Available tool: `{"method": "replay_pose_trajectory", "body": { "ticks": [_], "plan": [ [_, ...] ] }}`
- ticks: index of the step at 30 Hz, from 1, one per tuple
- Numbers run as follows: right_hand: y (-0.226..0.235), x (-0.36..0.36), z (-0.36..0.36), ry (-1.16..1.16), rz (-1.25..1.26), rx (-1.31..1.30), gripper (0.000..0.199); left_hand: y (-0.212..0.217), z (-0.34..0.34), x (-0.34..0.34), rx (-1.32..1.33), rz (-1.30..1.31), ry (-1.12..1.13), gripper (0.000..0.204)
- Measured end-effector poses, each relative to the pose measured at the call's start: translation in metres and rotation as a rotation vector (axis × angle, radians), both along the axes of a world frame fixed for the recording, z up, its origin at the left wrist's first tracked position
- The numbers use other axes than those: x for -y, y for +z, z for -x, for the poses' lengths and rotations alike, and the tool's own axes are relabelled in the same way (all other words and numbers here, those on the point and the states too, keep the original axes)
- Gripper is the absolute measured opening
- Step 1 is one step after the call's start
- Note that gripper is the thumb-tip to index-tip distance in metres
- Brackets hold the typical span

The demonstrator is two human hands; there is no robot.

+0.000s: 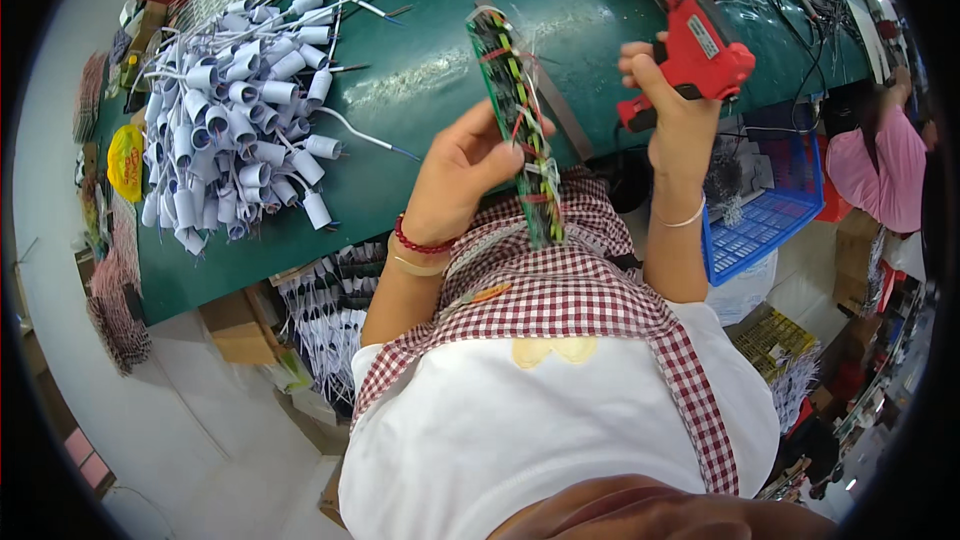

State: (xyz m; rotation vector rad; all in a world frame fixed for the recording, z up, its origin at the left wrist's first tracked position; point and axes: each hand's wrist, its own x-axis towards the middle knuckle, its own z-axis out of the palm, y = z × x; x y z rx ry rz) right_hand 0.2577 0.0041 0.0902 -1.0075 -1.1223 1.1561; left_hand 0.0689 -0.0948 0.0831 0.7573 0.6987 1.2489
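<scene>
My left hand [465, 165] grips a long narrow green circuit board strip [528, 130], thumb on its face and fingers behind. Dark components, yellow parts and red and clear wires run along the strip. It stands at a slant over my apron, its upper end above the green table [400, 90]. To the right, my right hand [675, 105] is wrapped round the handle of a red pistol-shaped power tool [700, 45]. The tool is apart from the strip; whether it is a glue gun or a heat gun I cannot tell.
A large heap of white cylindrical sockets with wires [245, 115] covers the table's left. Beside the table's right front stands a blue plastic basket [765, 235]. Black cables [815, 40] trail at the right. Farther right, a person in a pink top [890, 175] is nearby.
</scene>
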Motion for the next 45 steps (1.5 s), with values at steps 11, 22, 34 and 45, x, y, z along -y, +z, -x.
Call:
{"method": "replay_pose_trajectory", "body": {
  "ticks": [11, 22, 34, 45],
  "plan": [
    [-0.001, 0.053, 0.039, 0.245, 0.07, 0.002, 0.028, 0.0, -0.029, 0.006, -0.588, -0.047, 0.333, 0.052],
    [-0.016, 0.025, 0.007, 0.109, 0.062, 0.107, 0.038, 0.003, -0.004, 0.003, -0.219, -0.078, 0.467, 0.053],
    [-0.005, 0.058, 0.024, 0.193, -0.064, 0.245, 0.027, 0.011, -0.017, 0.007, -0.108, 0.02, 0.454, 0.046],
    [-0.009, 0.059, 0.026, 0.318, 0.099, 0.044, 0.033, -0.002, -0.014, -0.001, -0.204, 0.007, 0.483, 0.045]
  ]
}}
